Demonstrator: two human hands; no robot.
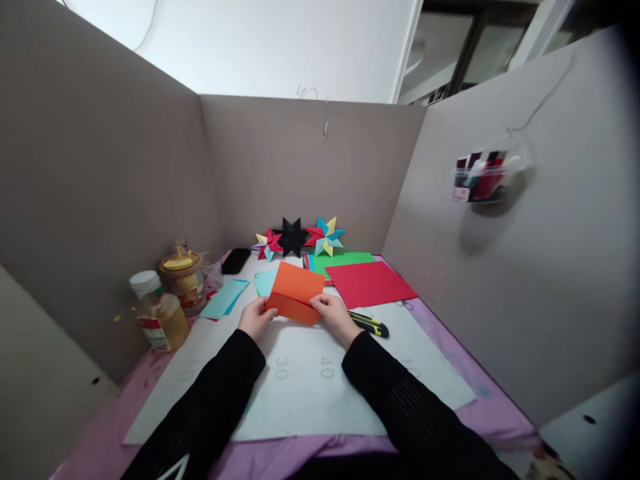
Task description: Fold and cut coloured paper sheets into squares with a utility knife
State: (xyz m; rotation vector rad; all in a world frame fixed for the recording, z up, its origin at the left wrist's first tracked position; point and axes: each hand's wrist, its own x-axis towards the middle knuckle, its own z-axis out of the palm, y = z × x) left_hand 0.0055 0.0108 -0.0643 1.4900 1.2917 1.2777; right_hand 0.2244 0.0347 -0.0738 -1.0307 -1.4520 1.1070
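The left hand grips the orange paper at its lower left edge; the right hand grips it at the right edge. The paper is positioned above the white mat, centred between both hands, with a line running across it. A yellow-and-black cutter lies beside the right wrist. A red sheet lies behind the cutter. Three paper stars stand at the rear of the surface.

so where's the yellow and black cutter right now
In the head view, the cutter lies on the white numbered mat, just right of the right hand gripping the orange paper, on the near side of the red sheet.
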